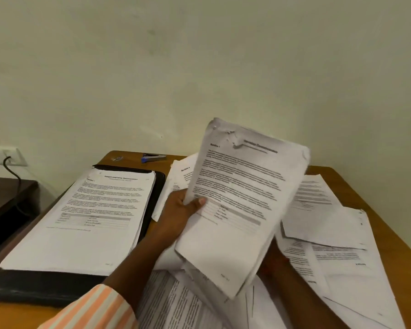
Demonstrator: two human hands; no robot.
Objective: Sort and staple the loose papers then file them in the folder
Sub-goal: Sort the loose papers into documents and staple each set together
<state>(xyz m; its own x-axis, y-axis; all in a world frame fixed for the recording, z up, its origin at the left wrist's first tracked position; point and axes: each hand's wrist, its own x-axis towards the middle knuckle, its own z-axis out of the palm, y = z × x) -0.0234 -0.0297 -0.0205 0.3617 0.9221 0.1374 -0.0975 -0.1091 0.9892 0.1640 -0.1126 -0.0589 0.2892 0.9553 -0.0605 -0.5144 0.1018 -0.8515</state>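
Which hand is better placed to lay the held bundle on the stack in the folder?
Left, probably. The left hand grips the bundle at its left edge, and the folder with its stack lies directly to that side. The right hand is mostly hidden behind the bundle, farther from the folder.

Black flat folder (pixel 157 186) at nine o'clock on the brown wooden surface (pixel 14 317), white paper stack (pixel 86 222) on it; metal stapler (pixel 153 157) at twelve; loose white sheets (pixel 330 233) at three.
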